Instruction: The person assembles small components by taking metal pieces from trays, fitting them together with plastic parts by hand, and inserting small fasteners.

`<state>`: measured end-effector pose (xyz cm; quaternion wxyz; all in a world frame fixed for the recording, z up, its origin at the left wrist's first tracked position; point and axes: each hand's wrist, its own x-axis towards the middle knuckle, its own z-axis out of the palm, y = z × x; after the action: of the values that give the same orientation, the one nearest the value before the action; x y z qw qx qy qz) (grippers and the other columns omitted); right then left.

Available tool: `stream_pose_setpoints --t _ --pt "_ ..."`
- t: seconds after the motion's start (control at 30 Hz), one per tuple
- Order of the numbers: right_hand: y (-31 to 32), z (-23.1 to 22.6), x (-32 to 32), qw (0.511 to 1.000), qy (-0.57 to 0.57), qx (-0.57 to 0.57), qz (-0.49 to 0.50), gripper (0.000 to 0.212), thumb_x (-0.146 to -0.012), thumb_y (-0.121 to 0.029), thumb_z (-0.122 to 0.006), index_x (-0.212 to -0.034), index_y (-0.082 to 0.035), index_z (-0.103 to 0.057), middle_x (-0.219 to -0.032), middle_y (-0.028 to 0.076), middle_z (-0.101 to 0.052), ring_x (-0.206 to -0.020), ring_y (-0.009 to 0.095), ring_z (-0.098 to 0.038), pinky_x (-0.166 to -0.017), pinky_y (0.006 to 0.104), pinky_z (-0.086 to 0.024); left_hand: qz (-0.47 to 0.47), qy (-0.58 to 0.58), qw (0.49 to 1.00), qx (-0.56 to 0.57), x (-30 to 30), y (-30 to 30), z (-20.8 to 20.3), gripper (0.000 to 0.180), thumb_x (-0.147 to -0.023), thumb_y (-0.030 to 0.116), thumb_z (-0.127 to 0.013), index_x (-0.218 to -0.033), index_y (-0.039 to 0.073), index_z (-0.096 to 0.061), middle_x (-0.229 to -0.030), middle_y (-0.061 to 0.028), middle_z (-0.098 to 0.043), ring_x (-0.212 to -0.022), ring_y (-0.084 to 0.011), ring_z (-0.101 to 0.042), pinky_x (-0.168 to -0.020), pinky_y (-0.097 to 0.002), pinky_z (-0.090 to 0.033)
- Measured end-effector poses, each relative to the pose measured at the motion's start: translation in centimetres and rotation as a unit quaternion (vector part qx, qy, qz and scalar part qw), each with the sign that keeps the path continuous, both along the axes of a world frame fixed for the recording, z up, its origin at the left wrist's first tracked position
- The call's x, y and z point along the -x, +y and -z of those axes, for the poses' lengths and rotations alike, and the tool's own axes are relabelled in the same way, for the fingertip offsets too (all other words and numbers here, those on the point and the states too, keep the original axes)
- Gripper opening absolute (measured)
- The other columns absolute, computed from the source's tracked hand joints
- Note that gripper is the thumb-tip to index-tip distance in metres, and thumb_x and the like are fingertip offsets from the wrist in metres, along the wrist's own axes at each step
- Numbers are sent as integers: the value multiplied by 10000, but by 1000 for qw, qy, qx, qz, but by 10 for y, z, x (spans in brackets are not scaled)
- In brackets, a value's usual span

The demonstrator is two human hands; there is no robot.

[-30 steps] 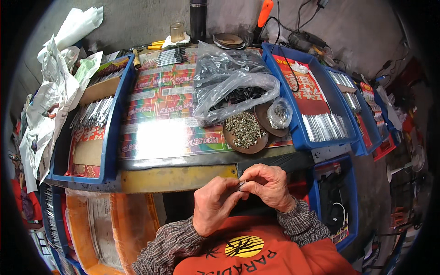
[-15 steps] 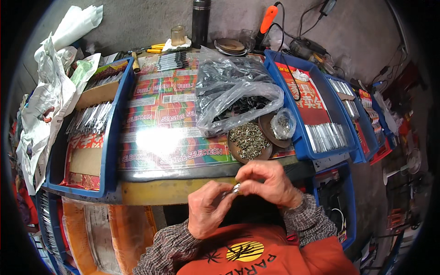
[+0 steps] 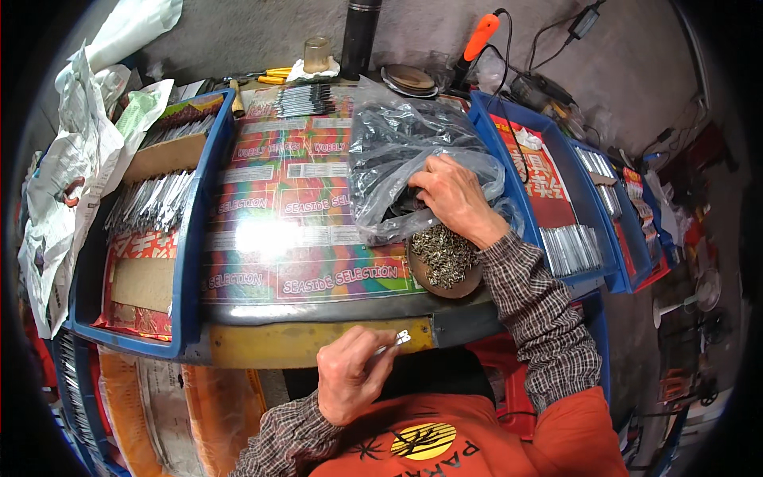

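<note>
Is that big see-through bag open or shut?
Open. The plastic bag has a loose, gaping mouth on its near side, where dark pieces show and the right hand is at the opening.

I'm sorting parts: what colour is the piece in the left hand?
Silvery; the piece shows best in the head view.

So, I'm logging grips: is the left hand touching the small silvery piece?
Touching: head view shows the small silvery piece pinched in the left hand, one end protruding.
</note>
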<state>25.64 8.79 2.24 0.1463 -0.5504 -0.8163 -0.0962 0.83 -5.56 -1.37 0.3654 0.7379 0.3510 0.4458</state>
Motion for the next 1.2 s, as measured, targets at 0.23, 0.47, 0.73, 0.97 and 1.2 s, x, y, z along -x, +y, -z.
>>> stream_pose_setpoints --t 0.23,0.47,0.73,0.97,1.2 --pt "16 14 -1 998 -12 -50 -46 81 -756 -19 -554 -763 -31 -634 -811 115 -548 -863 301 -569 -722 411 -491 -8 -19 999 34 0 1 4 153 -741 -20 -723 -877 20 -668 -734 -96 -623 -587 -204 -604 -525 -290 -463" --pt "17 12 -4 998 1 -12 -65 61 -778 -49 -536 -764 -24 -590 -811 134 -528 -857 318 -566 -705 425 -466 -7 -21 1000 -2 1 -1 6 165 -750 -18 -717 -895 25 -651 -738 -106 -611 -590 -234 -602 -523 -313 -465" --pt "-11 -5 -1 996 33 -49 -73 133 -746 -52 -667 -832 -20 -572 -847 132 -557 -866 323 -582 -735 433 -476 -24 -11 1000 11 2 -7 -3 153 -742 -19 -717 -877 24 -660 -701 -89 -591 -576 -194 -575 -523 -285 -446" --pt "-108 -26 35 959 259 25 -114 220 -816 -42 -677 -1018 12 -609 -938 112 -657 -827 232 -659 -734 319 -522 -37 -2 999 -7 4 -12 -2 141 -741 -36 -711 -863 14 -661 -707 -85 -598 -572 -186 -558 -525 -285 -439" --pt "-185 -10 39 842 483 222 -95 179 -861 -13 -663 -1031 31 -628 -931 77 -649 -786 128 -640 -691 252 -527 2 19 1000 -15 -1 -24 -10 215 -735 -37 -726 -923 31 -646 -746 -89 -609 -571 -207 -597 -505 -308 -468"
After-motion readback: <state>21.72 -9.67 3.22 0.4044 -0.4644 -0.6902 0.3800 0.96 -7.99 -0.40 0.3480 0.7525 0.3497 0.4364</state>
